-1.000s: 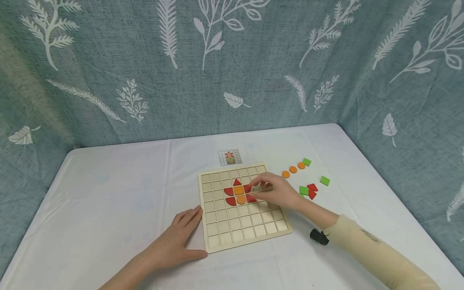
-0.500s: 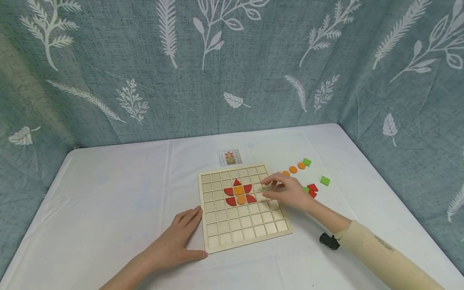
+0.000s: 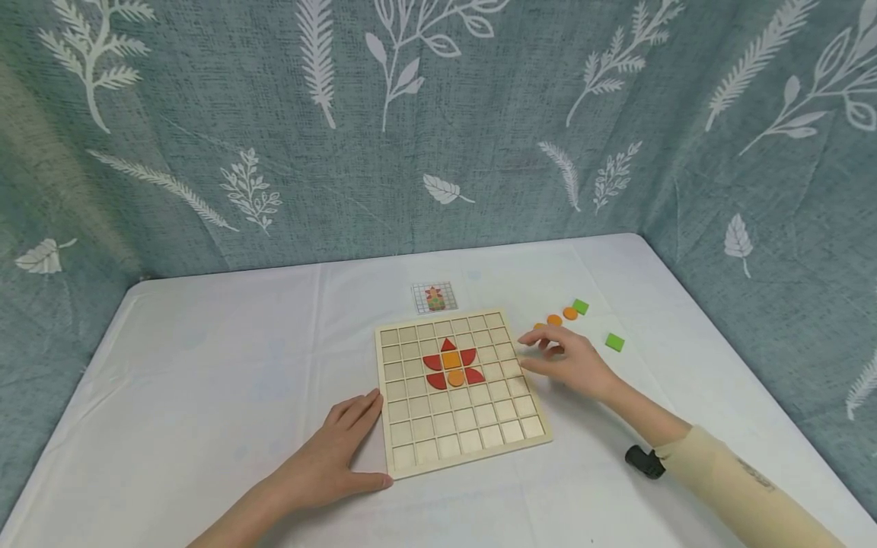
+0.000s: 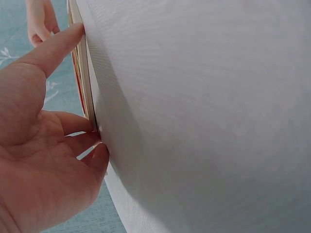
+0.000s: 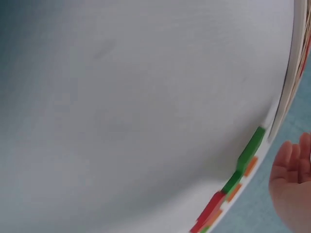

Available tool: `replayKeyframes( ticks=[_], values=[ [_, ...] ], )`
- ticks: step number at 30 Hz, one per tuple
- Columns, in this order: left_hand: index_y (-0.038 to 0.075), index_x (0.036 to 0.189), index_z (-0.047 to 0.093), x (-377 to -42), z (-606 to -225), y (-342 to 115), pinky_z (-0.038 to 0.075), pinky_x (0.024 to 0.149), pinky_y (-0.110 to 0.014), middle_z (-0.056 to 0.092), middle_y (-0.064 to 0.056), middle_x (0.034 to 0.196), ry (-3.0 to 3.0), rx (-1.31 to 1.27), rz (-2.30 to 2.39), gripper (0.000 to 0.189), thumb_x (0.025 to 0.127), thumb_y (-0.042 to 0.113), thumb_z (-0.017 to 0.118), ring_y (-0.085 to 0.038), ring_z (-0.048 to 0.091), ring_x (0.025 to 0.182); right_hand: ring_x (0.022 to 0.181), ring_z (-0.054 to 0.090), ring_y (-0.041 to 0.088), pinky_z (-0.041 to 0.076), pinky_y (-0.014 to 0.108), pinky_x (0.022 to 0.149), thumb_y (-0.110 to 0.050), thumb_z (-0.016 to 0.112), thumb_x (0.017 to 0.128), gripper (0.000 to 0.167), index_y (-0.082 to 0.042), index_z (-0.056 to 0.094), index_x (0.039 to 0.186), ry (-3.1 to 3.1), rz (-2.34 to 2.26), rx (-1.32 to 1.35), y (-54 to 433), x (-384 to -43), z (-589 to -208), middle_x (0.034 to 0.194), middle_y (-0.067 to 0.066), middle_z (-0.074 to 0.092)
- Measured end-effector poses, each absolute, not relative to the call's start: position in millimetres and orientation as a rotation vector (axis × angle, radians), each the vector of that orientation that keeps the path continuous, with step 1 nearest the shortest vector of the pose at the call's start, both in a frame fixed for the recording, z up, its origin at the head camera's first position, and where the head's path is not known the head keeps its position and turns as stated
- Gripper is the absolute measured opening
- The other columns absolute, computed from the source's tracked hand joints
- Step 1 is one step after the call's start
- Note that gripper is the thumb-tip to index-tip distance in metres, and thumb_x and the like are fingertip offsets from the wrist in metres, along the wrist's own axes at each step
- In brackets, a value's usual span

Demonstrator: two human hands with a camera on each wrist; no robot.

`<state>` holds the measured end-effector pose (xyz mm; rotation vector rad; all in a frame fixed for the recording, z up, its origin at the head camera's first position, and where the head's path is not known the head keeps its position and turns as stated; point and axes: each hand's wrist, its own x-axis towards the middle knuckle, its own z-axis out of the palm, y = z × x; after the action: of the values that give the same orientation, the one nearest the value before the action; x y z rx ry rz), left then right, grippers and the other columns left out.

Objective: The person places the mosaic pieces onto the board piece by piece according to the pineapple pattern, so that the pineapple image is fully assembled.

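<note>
A pale wooden grid board (image 3: 466, 418) lies on the white table. On its squares sit an orange square tile (image 3: 451, 359), an orange disc (image 3: 455, 377) and several red pieces (image 3: 448, 345) around them. My left hand (image 3: 336, 457) rests along the board's left edge, with thumb and fingertips touching it; the left wrist view shows these fingers against the board's rim (image 4: 85, 82). My right hand (image 3: 572, 361) is just past the board's right edge, fingers loosely bent, holding nothing visible. In the head view it hides some loose tiles; the right wrist view shows a green tile (image 5: 251, 149) and a red piece (image 5: 208, 212) beyond the fingers.
A small pattern card (image 3: 435, 297) lies behind the board. To the right are orange discs (image 3: 570, 313) and green tiles (image 3: 614, 342). A black device (image 3: 645, 461) is by the right sleeve. A patterned curtain (image 3: 384, 190) stands behind the table.
My right hand has let go of the red pieces on the board and moved right, off the board, toward the loose tiles. My left hand has stayed in place.
</note>
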<state>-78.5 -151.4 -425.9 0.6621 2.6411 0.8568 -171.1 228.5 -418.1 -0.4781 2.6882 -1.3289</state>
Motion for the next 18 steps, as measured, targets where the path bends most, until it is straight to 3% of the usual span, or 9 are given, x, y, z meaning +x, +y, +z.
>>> replayKeyframes(
  ticks=[18],
  values=[
    [-0.002, 0.152, 0.027, -78.3, -422.9, -150.3, 0.031, 0.108, -0.055, 0.023, -0.013, 0.159, 2.624, 0.647, 0.866, 0.103, 0.079, 0.052, 0.076, -0.034, 0.021, 0.142, 0.102, 0.051, 0.024, 0.048, 0.035, 0.083, -0.023, 0.077, 0.086, 0.035, -0.008, 0.067, 0.117, 2.812, -1.199, -0.376, 266.6, -172.4, -423.2, 0.115, 0.007, 0.064]
  ],
)
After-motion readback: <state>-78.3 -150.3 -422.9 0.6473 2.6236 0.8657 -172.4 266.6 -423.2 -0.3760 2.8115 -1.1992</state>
